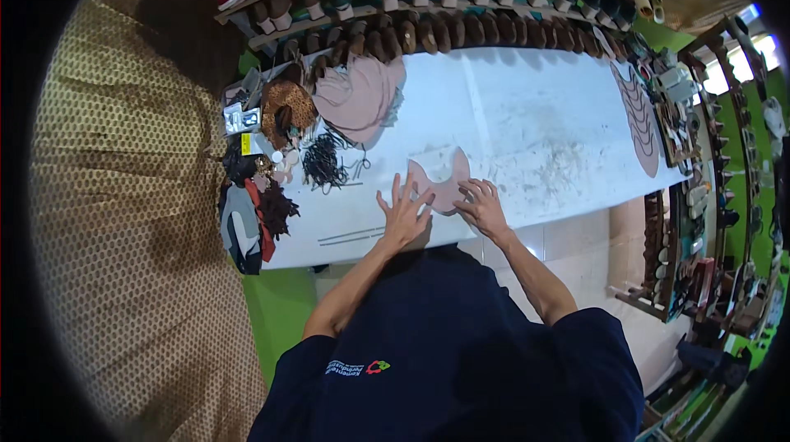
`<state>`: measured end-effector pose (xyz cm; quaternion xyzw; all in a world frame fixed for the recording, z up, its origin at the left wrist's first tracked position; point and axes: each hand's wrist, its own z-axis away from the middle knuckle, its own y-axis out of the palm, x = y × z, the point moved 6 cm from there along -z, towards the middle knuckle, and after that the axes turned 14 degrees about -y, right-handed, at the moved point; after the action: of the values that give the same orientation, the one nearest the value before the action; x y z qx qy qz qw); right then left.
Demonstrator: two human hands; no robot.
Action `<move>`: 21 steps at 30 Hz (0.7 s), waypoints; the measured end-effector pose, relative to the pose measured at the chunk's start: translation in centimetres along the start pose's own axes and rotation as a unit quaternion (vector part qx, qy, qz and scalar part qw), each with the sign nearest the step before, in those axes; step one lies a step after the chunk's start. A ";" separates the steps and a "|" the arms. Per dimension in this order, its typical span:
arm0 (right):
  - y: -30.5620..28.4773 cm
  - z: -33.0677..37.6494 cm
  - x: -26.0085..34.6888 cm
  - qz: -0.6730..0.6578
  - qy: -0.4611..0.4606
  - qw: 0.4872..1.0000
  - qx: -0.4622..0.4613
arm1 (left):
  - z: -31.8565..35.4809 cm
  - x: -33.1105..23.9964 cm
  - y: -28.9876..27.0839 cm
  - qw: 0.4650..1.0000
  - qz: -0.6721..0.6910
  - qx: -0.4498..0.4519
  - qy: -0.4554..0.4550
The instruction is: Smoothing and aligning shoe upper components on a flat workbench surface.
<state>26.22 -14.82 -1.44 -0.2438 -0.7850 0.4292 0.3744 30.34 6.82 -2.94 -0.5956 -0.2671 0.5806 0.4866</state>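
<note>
A flat pink U-shaped piece (447,195), like a cut shoe upper, lies on the white tabletop near its front edge, with its two prongs pointing away from me. My left hand (405,216) rests at its left side, fingers spread, fingertips touching the piece near its lower left. On the other side, my right hand (484,207) lays its slightly bent, parted fingers on the right edge. Neither hand lifts the piece. Two thin dark strips (350,238) lie on the table to the left of my left hand.
The white table (527,96) carries a heap of pink material (358,96), tangled black strips (325,162) and brown patterned material (286,109) at left. Nested pink pieces (638,125) lie at the right end. Rows of shoes (461,30) line the back; shelves (699,220) stand right.
</note>
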 end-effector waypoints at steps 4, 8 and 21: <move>-0.1 3.7 -0.3 0.001 0.038 0.999 0.014 | 2.3 -2.6 2.8 1.000 -0.006 0.007 0.019; -1.2 4.4 0.4 0.030 0.086 0.996 0.004 | 4.1 -2.3 2.9 1.000 0.009 -0.019 -0.006; 6.1 -6.3 6.9 -0.055 -0.033 0.998 0.029 | 7.6 9.4 -2.0 0.980 0.032 -0.090 -0.174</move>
<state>27.50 -3.75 -1.78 -0.1751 -0.7964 0.4381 0.3784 25.33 17.95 -4.08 -0.5348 -0.3799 0.6643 0.3584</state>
